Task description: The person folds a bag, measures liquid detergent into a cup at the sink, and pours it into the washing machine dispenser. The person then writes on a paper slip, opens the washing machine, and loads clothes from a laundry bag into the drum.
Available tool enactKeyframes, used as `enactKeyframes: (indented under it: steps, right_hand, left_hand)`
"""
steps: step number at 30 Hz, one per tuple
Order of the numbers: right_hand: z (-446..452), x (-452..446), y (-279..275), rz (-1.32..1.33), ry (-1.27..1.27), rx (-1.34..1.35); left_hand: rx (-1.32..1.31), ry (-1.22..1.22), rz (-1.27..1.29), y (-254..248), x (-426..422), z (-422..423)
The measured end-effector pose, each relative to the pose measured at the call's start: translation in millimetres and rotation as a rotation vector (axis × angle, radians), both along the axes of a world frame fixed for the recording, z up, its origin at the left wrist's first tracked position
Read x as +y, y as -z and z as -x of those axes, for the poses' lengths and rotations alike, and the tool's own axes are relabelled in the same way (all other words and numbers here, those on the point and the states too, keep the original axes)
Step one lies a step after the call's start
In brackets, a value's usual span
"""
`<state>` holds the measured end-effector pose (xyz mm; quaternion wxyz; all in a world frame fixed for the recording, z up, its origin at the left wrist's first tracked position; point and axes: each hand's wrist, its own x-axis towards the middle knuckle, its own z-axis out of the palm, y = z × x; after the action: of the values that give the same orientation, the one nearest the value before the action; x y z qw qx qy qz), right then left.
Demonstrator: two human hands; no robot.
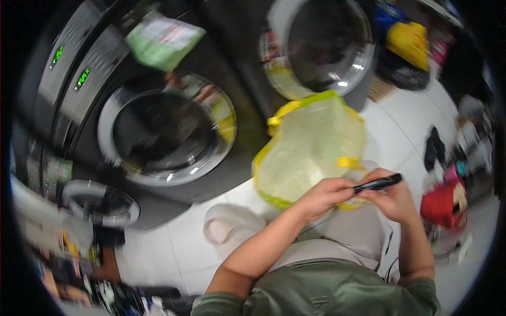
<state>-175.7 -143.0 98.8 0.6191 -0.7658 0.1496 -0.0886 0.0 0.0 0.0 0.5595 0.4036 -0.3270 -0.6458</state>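
Note:
A slim black marker [378,183] lies across both hands in front of my body. The fingers of my left hand [327,196] pinch one end of it. Wrapped round the rest from below is my right hand [387,197], with its fingers closed. Just beyond the hands a yellow and translucent plastic bag [311,145] stands with its wide mouth open towards me. Yellow ties show at its rim, and its near edge is partly behind my hands. I cannot make out anything inside it.
Dark front-loading machines with round doors, a left one [166,137] and a right one [324,47], stand beyond the bag. A green and white packet [166,39] is at the left one. A red bag [444,208] and a black shoe [434,147] are at right on the tiled floor [392,118].

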Motion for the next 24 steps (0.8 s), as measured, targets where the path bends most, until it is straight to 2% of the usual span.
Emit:
enactKeyframes:
  steps: [1,2,3,4,5,7,8,9,10,12,14,16,18,19,21,22,23,24]
  right_hand:
    - [11.6,-8.8,-10.1,0.187,0.01,-0.005]
    - [18.2,-14.6,-15.8,0.372,0.076,-0.211]
    - [-80.5,24.9,-26.3,0.681,0.205,-0.669]
    - [-76.8,44.6,-42.5,0.498,0.178,-0.714]
    - [-73.9,73.4,-50.4,0.225,0.076,-0.646]
    - [-100.6,123.4,-50.1,0.276,-0.325,-0.464]
    - [-126.7,153.2,-38.8,0.485,-0.478,-0.563]
    - [-146.7,184.6,-13.4,0.479,-0.61,-0.485]
    - [-167.7,215.6,12.0,0.475,-0.738,-0.4]
    - [-193.5,268.4,54.8,0.762,-0.75,-0.582]
    - [-202.3,302.0,87.6,0.806,-0.864,-0.321]
    - [-202.1,319.6,108.3,0.745,-0.644,-0.493]
    - [-183.0,281.0,63.7,0.797,-0.511,-0.581]
    - [-167.8,255.3,35.7,0.824,-0.445,-0.619]
    - [-124.9,174.2,-0.8,0.888,-0.106,-0.842]
    - [-100.7,129.7,-5.2,0.912,0.104,-0.852]
    - [-69.3,82.3,-9.3,0.917,0.314,-0.77]
    - [-35.3,35.5,3.8,0.835,0.47,-0.627]
  left_hand:
    - [-0.019,-0.054,-0.023,3.9,-9.4,19.1]
    - [0.071,-0.203,-0.024,-3.4,-13.9,38.5]
    - [-0.05,-0.316,0.17,-38.5,9.9,-69.0]
    - [0.074,-0.423,0.209,-38.2,16.7,-51.0]
    - [-0.095,-0.556,0.258,-25.1,35.8,-33.4]
    - [-0.59,-0.746,0.403,9.0,60.9,-36.3]
    - [-0.737,-0.827,0.204,30.8,66.6,-32.6]
    - [-0.866,-0.875,-0.009,50.7,72.1,-29.3]
    - [-0.686,-0.922,0.122,50.4,81.7,-31.4]
    - [-0.522,-0.928,0.104,47.3,103.2,-24.7]
    - [-0.702,-0.895,0.155,57.4,124.6,-30.7]
    - [-1.105,-0.863,0.069,49.0,140.4,-37.3]
    - [-1.629,-0.62,-0.05,34.4,149.2,-35.9]
    - [-1.74,-0.496,-0.077,24.5,149.8,-27.0]
    - [-1.86,-0.296,-0.155,20.5,147.6,-5.6]
    - [-1.887,-0.219,-0.209,24.8,143.9,-1.6]
    - [-1.835,-0.184,-0.317,38.5,142.4,-3.4]
    - [-1.855,-0.249,-0.239,53.8,144.0,-16.1]
